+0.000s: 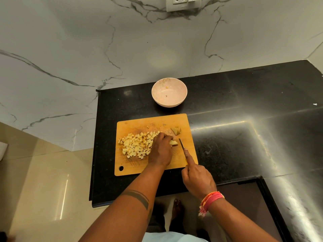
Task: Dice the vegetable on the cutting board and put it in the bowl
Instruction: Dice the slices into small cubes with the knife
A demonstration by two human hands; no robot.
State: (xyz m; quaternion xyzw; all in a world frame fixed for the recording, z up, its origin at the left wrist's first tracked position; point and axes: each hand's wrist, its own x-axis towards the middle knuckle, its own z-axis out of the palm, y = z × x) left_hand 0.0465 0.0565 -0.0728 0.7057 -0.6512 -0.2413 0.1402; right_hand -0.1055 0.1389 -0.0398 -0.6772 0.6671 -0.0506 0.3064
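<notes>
Two hands over the cutting board [174, 119]: left hand [161, 150] curled, pinning a pale vegetable piece [173, 142] under its fingertips; right hand [197, 179] gripping a knife [182, 145], forefinger stretched along the spine, blade just right of that piece. Heap of dice [136, 144] left of the left hand. Sliced chunk [176, 131] just beyond the fingertips. Farther out, bowl [169, 92] on black counter [244, 110], nearly empty.

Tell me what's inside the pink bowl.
The pink bowl holds only a couple of tiny scraps and smears; no diced pieces yet. Nothing covers its inside.
</notes>
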